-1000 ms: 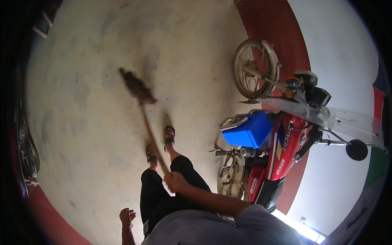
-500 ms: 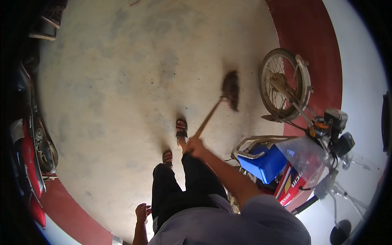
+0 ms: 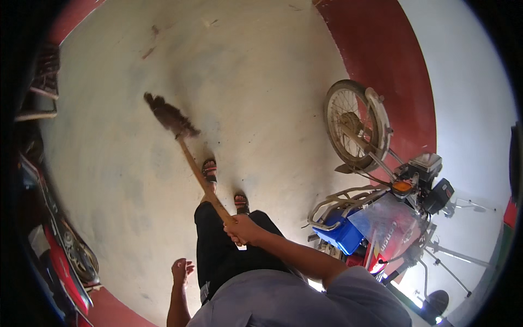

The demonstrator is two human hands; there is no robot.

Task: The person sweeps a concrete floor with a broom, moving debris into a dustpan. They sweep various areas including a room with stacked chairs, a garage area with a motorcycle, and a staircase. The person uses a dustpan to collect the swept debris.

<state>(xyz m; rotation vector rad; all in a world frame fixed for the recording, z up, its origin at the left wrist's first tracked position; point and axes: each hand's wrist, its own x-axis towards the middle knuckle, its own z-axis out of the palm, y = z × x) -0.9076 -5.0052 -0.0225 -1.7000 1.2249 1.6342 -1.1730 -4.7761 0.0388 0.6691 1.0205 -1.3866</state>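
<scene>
My right hand (image 3: 242, 229) is wrapped round the wooden handle of a broom (image 3: 194, 168), in front of my thighs. The handle slants forward and to the left to a dark brown bristle head beyond my feet. Whether the bristles touch the floor I cannot tell. At my left side hangs my left hand (image 3: 182, 270), holding nothing, its fingers loosely bent and apart.
A red motorcycle (image 3: 381, 240) with a blue container (image 3: 339, 231) stands at the right by the red-and-white wall. Another red motorcycle (image 3: 61, 261) is at the left edge. Wooden furniture (image 3: 43, 90) stands far left. Bits of debris (image 3: 148, 53) lie on the concrete floor (image 3: 261, 98).
The broom head has swung from right of my feet across to the left, with my right hand keeping its grip. My feet have stepped, the left one now ahead. My left hand still hangs.
</scene>
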